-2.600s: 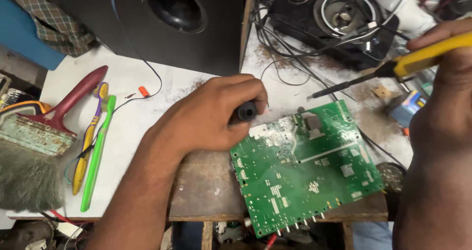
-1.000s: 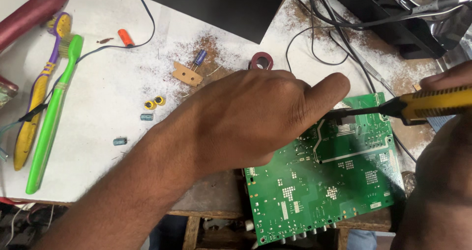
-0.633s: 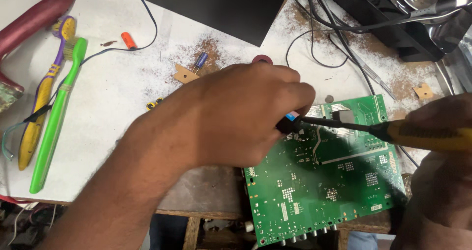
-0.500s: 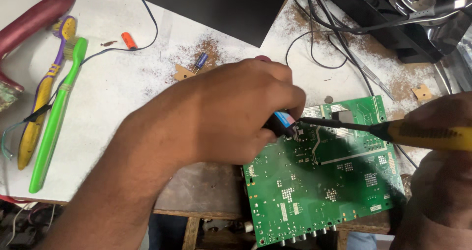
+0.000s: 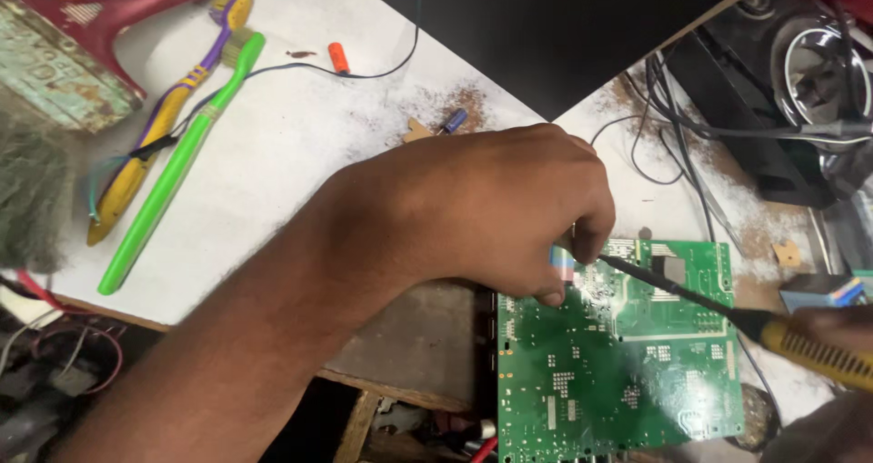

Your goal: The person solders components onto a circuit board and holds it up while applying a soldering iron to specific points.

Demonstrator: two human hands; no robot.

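Observation:
A green circuit board (image 5: pixel 627 372) lies at the table's front edge. My left hand (image 5: pixel 482 217) reaches across from the left, its fingertips pinched on a small blue component (image 5: pixel 562 261) at the board's upper left corner. My right hand (image 5: pixel 832 322) is at the right frame edge, only partly in view. It grips the yellow handle of a soldering iron (image 5: pixel 818 352). The iron's dark shaft slants up to the left and its tip (image 5: pixel 607 261) meets the board right beside the pinched component.
On the white table (image 5: pixel 291 154) lie a green toothbrush (image 5: pixel 177 167), a yellow-and-purple toothbrush (image 5: pixel 150 149), a red-handled paintbrush (image 5: pixel 64 54), an orange piece (image 5: pixel 338 58) and a small blue capacitor (image 5: pixel 455 119). Black cables (image 5: pixel 677 126) and a dark device (image 5: pixel 791 81) sit behind the board.
The iron came down from the upper right and its tip now rests on the board. My left hand closed from flat into a pinch on the blue component.

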